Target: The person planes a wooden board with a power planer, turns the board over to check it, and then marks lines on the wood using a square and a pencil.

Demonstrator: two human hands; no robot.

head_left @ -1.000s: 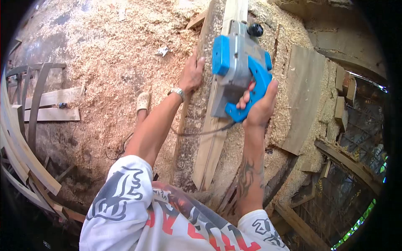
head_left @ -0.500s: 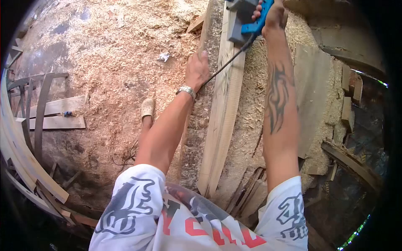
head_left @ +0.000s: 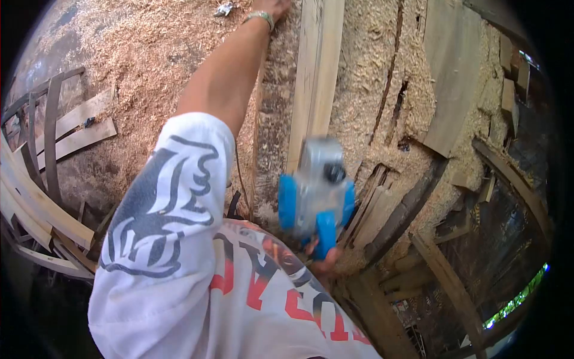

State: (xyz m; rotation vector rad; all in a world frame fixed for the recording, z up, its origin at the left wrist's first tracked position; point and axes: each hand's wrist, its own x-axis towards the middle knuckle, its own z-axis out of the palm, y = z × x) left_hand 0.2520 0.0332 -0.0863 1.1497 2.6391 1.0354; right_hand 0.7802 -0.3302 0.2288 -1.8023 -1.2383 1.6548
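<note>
An electric planer [head_left: 320, 191] with a grey body and blue ends is over the near end of a long pale wooden plank [head_left: 317, 78], slightly blurred by motion. My right hand [head_left: 327, 263] is closed round its blue handle, close to my shirt; the handle covers part of the fingers. At the top edge of the view, my left hand [head_left: 272, 7] is by the dark timber surface [head_left: 278, 90] left of the plank. The frame cuts off its fingers, and a metal watch [head_left: 261, 19] circles the wrist.
Wood shavings [head_left: 149, 66] cover the ground on the left. A wide board [head_left: 454, 78] lies to the right, with rough beams [head_left: 448, 275] below it. Curved wooden strips [head_left: 48, 203] are stacked at the far left. A crumpled scrap [head_left: 223, 9] lies near my left wrist.
My right hand has drawn the planer from the far end of the plank back to its near end, beside my body. The view has shifted, so my left hand now sits at the top edge.
</note>
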